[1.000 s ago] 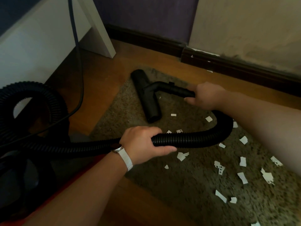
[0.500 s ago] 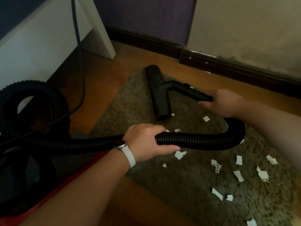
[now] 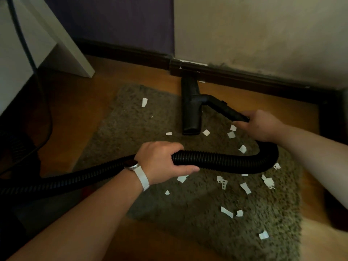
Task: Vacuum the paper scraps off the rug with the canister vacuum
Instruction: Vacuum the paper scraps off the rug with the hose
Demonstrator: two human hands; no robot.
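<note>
A grey-brown shaggy rug (image 3: 188,208) lies on the wooden floor, strewn with several white paper scraps (image 3: 245,187). The black floor nozzle (image 3: 190,108) rests at the rug's far edge, its far end close to the dark skirting board. My right hand (image 3: 261,125) grips the black wand just behind the nozzle. The ribbed black hose (image 3: 226,160) curves under that hand and runs left. My left hand (image 3: 163,161), with a white watch strap on its wrist, is closed around the hose over the rug's middle. The canister is out of sight at the left.
A white furniture leg (image 3: 71,53) stands at the upper left, with a black cable (image 3: 32,59) hanging past it to the floor. Dark skirting board (image 3: 244,76) runs along the far wall. A dark object (image 3: 331,147) stands beside the rug's right edge.
The nozzle has moved away from me and to the right, up to the rug's far edge near the skirting board. Both hands followed it, and a scrap at the rug's far left has come into view.
</note>
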